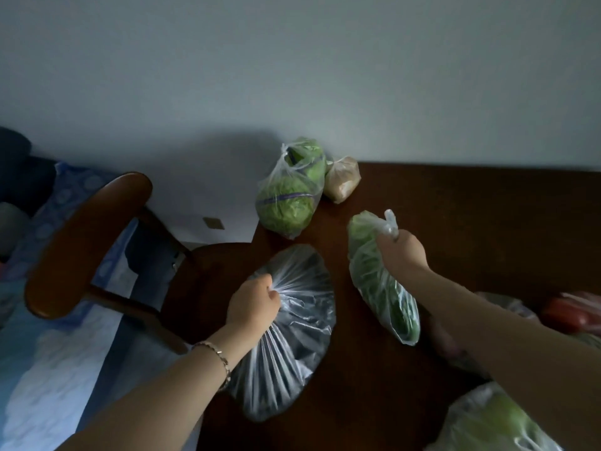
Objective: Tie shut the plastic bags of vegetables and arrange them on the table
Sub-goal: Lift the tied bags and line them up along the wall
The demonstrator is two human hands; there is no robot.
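Two bags held at once, one in each fist. Left hand (255, 302) closed tight round the bunched neck of the dark bag (292, 336), near the table's left edge. Right hand (403, 252) closed round the twisted top of the long green bag (380, 281), a bit of plastic poking out above the knuckles. Cannot tell if either neck is knotted yet.

Back by the wall, on the brown table (471, 206): cabbage bag (289, 193) with its handles pulled together, looks tied. Small tan bag (343, 179) touching it, looks shut too.

Probably about halfway. Still waiting low on the right: pale green bag (487, 421) at the bottom corner, red bag (572, 312) by the edge, and one more bag (507, 304) half hidden behind the right arm. Too blurry to tell if those are tied. Lining up neatly not done yet.
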